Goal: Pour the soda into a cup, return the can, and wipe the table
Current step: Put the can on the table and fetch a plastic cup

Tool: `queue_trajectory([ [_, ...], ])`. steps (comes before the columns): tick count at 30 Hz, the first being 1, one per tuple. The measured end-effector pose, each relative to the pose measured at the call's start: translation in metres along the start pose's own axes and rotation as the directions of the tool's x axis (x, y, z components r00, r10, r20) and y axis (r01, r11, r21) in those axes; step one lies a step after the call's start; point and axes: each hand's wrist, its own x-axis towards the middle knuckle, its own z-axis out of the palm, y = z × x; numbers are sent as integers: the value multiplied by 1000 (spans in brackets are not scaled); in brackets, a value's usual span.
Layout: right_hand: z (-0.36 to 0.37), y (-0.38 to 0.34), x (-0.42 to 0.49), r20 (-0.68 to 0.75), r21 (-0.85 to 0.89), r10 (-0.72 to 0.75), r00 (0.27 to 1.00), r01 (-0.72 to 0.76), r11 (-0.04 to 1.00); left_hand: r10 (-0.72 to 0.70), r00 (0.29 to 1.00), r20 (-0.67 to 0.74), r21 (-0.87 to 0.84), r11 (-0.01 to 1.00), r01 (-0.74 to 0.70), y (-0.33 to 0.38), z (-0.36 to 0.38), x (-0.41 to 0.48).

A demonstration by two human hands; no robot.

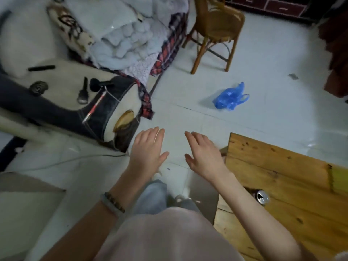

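– Since the small silver aluminium soda can (262,197) shows only its round top, am I right that it stands upright?

– I judge so. Its long axis runs straight up toward the camera, and the dark mouth in the lid is open and facing up. It sits near the left edge of the bare plank wooden table (282,166), partly hidden behind the right forearm (239,194).

– How will it handle?

– Thin-walled and light, I'd guess, though how much soda is inside cannot be told. The smooth metal may be slippery, and a hard squeeze would dent it. Take it round the middle of the wall with fingers and thumb. Keep it level too, since an open lid spills at any tilt.

– Is either hand on it?

– No. The right hand (204,153) hangs over the pale tiled floor (263,72) just off the table's corner, fingers straight and spread, holding nothing. The left hand (148,147), with a string of beads (114,202) at its wrist, is beside it, equally flat and empty.

– A cup?

– None in view. Something yellow-green lies at the table's right edge, and I cannot tell what it is. Farther out, a crumpled blue plastic bag (230,97) lies on the floor, with a brown wooden chair (216,29) beyond it.
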Motion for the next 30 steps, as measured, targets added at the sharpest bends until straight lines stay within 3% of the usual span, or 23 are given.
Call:
queue_trajectory([
  [4, 8, -55, 28, 63, 0, -221, 973, 221, 975, -237, 971, -17, 9, 971, 237, -47, -9, -50],
  [10, 26, -149, 58, 139, 11, -466, 874, 469, 883, -530, 847, -35, 9, 848, 530, -108, -21, -132],
  [30, 131, -521, 104, 198, 95, -816, 543, 818, 567, -880, 467, -85, 23, 467, 884, -348, -59, -387],
])
